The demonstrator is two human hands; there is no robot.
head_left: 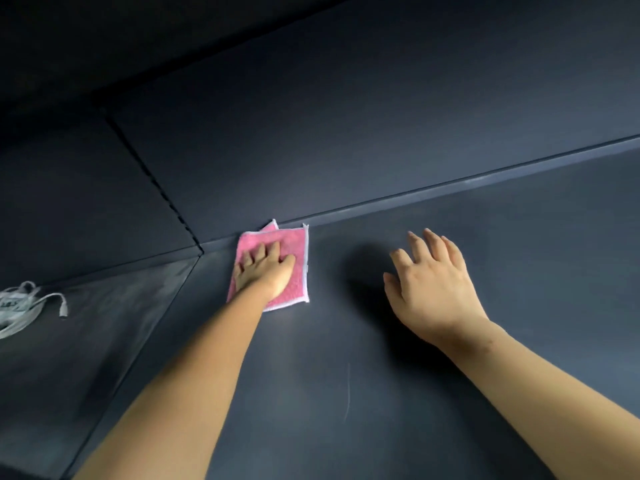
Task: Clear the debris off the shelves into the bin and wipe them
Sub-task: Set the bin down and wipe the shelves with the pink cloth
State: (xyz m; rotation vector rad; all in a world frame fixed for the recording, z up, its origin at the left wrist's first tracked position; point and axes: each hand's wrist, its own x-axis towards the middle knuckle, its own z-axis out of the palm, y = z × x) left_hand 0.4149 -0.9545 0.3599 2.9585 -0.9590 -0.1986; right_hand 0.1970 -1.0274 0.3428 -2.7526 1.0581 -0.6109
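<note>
At the far side of the dark shelf (450,393), close against its back wall, the left hand (266,273) presses a pink cloth (298,251) flat, fingers (275,249) straight and slightly apart; the right hand (433,289) hangs over the shelf just right of it, fingers spread, holding nothing. Well to the left lies a white cable (31,306).

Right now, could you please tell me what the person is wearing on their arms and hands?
Nothing shows. The left hand and right hand are bare: no gloves, rings or watch. No sleeves show either; both arms are uncovered to the frame's edge.
</note>
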